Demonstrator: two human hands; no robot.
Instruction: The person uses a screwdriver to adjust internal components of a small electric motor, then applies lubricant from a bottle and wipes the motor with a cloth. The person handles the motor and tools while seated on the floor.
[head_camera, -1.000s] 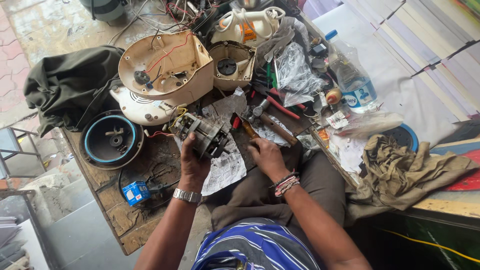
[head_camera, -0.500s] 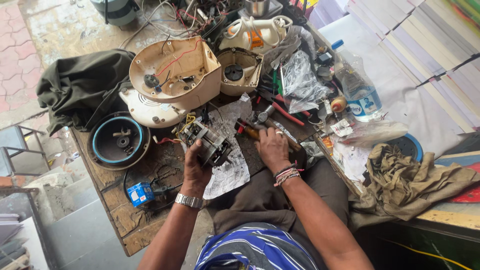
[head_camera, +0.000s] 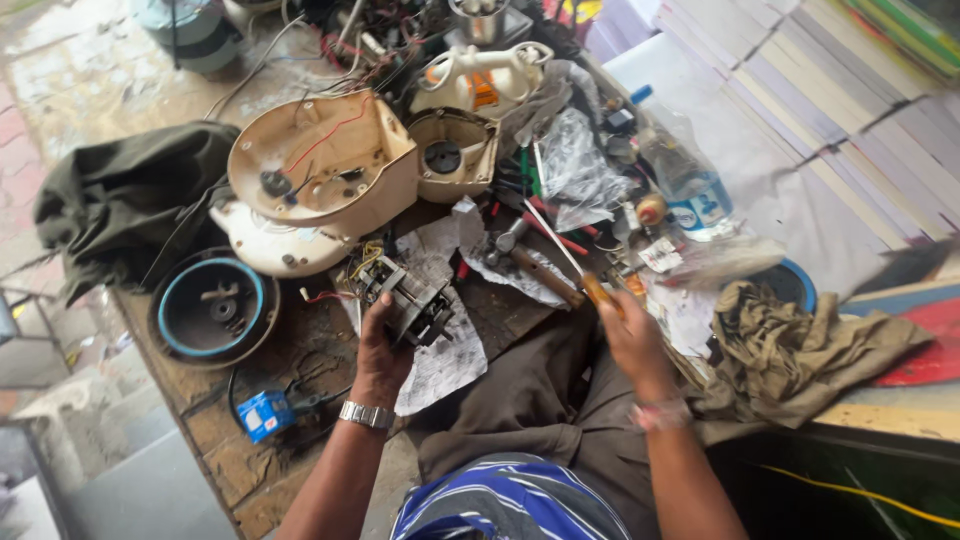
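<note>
The left hand (head_camera: 385, 345) is clamped around a small electric motor (head_camera: 408, 300) that rests on crumpled paper (head_camera: 445, 360) near the middle of the bench (head_camera: 215, 440), just in front of the cream appliance housing (head_camera: 320, 165). The right hand (head_camera: 628, 335) is closed on the orange handle of a screwdriver (head_camera: 575, 270), whose thin shaft points far-left above a hammer (head_camera: 530, 265), well apart from the motor. To work the motor cleanly, judge it best to keep the left grip firm against the bench, seat the blade squarely before turning, and keep the loose wires clear of the tip.
</note>
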